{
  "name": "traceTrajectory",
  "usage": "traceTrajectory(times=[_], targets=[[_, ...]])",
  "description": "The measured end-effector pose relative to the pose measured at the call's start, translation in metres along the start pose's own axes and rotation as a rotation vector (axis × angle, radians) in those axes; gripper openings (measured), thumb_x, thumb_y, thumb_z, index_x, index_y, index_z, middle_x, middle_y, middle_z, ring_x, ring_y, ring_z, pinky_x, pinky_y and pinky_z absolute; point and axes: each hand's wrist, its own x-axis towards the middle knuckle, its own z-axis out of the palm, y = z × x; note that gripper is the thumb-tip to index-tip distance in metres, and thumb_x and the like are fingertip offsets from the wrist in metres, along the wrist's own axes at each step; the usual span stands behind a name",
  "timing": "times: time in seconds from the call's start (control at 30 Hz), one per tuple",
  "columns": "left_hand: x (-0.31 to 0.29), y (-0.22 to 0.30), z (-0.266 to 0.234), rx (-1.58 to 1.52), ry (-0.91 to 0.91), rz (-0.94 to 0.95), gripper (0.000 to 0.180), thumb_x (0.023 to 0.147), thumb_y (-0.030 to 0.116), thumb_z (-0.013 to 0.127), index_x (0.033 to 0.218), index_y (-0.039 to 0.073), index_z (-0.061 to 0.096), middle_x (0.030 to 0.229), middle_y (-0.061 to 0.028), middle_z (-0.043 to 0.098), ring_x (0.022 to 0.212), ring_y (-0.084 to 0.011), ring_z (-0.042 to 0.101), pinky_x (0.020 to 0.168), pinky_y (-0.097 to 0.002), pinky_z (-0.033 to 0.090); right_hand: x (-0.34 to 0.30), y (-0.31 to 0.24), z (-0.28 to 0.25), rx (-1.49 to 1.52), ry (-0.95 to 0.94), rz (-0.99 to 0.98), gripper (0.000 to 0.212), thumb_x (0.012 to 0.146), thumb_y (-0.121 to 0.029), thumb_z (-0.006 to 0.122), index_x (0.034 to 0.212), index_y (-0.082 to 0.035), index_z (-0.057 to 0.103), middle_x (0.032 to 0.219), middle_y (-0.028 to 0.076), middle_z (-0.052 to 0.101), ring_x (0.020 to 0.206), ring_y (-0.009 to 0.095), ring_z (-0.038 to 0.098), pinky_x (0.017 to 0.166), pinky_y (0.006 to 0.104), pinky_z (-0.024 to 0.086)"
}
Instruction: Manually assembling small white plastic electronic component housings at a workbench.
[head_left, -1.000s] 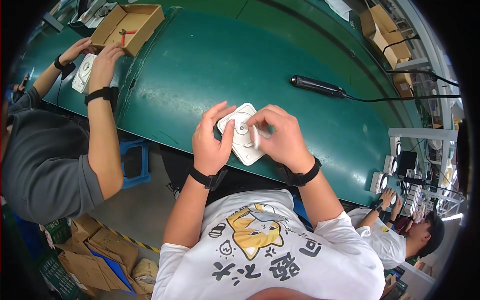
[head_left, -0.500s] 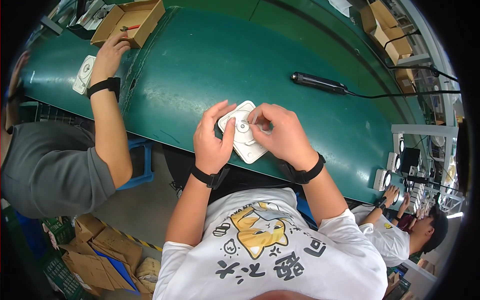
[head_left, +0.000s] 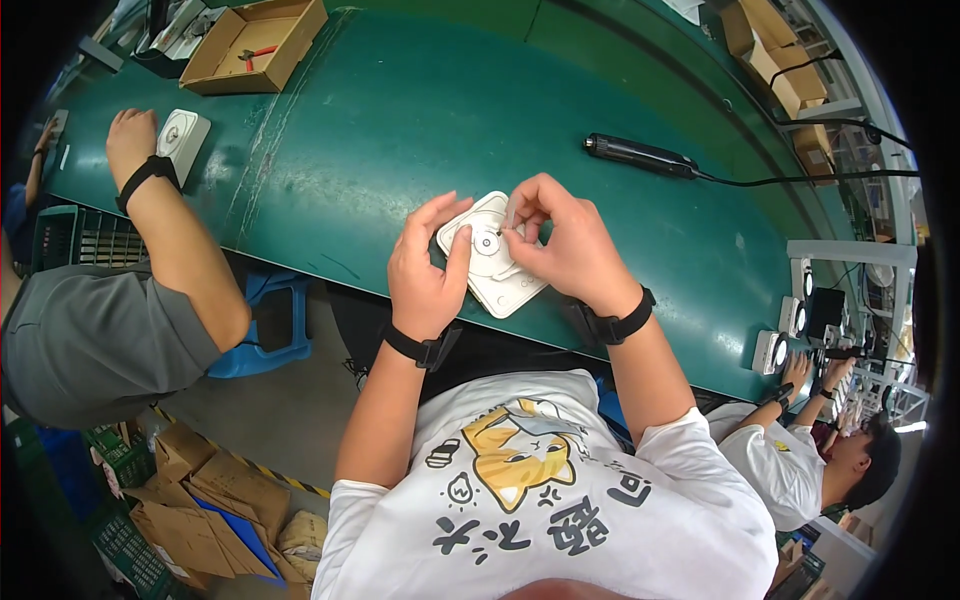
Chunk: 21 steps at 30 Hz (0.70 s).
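Co-worker's hand (head_left: 132, 140) moved to a white unit (head_left: 183, 140) (table's near edge).

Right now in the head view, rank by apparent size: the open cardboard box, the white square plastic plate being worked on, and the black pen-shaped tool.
1. Open cardboard box
2. White square plastic plate, partly hidden by hands
3. Black pen-shaped tool, thin

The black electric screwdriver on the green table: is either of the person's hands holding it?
No. The black electric screwdriver lies alone on the green table, while the left hand and right hand hold the white square part.
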Motion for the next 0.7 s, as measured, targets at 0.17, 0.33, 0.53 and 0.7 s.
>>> traceTrajectory(times=[0.17,0.33,0.53,0.7], targets=[[-0.001,-0.002,0.001,-0.018,0.006,-0.007,0.042,0.111,0.004,0.078,0.151,0.001,0.066,0.136,-0.0188,0.088,0.126,-0.0317,0.085,0.113,-0.0435,0.062,0.006,-0.006,-0.007,-0.185,-0.118,-0.082,0.019,0.096,-0.001,0.086,0.109,-0.004,0.072,0.097,0.004,0.077,0.080,0.016,0.071,0.075,0.0331,0.060],[-0.002,-0.001,0.000,-0.018,0.013,-0.007,0.040,0.112,0.005,0.078,0.150,0.002,0.067,0.135,-0.0189,0.088,0.125,-0.0324,0.085,0.111,-0.0440,0.062,0.001,0.007,-0.009,-0.147,-0.144,-0.133,0.021,0.094,-0.001,0.086,0.111,-0.005,0.074,0.100,0.004,0.077,0.080,0.015,0.071,0.075,0.0330,0.059],[0.002,0.004,0.000,0.034,0.027,-0.003,0.026,0.110,0.005,0.078,0.136,0.005,0.076,0.132,-0.0160,0.088,0.120,-0.0351,0.084,0.105,-0.0454,0.062,0.006,0.003,-0.009,-0.034,-0.120,-0.092,0.021,0.094,0.000,0.086,0.113,-0.005,0.079,0.103,0.004,0.078,0.081,0.015,0.071,0.077,0.0320,0.059],[0.003,0.004,0.000,0.103,0.006,0.060,0.017,0.103,0.007,0.083,0.119,0.009,0.083,0.135,-0.0126,0.086,0.120,-0.0367,0.081,0.104,-0.0477,0.061,0.009,0.009,-0.015,-0.088,-0.175,-0.106,0.020,0.095,0.000,0.086,0.114,-0.003,0.082,0.105,0.003,0.079,0.084,0.014,0.072,0.081,0.0300,0.060]])
